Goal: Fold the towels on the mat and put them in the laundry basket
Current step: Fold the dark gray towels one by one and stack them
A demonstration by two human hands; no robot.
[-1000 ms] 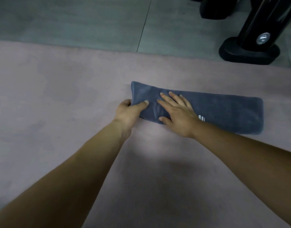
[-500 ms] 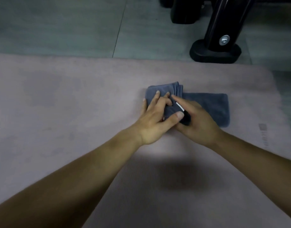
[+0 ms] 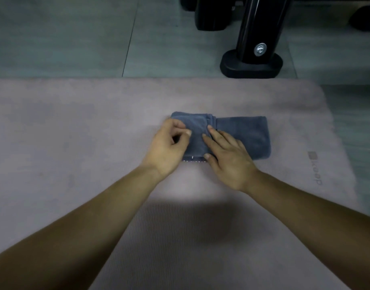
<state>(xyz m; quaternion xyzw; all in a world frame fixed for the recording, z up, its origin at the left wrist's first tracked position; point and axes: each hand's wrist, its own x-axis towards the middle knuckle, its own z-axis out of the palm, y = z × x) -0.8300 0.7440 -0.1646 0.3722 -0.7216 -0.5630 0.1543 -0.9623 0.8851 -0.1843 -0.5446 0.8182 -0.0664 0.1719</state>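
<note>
Only one towel, one mat; right fingers flat, left fingers' hold unclear.

Towel: 1, blue-grey.
Mat: 1, pinkish, bearing 1 logo (printed near its right end).
Grips: 2, namely left grip and right grip, each on 1 bare forearm.
Post: 1, black, on 1 foot, with 1 silver bolt.
Dark shapes at the far edge: 2, left shape and right shape (both cropped, kind unclear).
</note>
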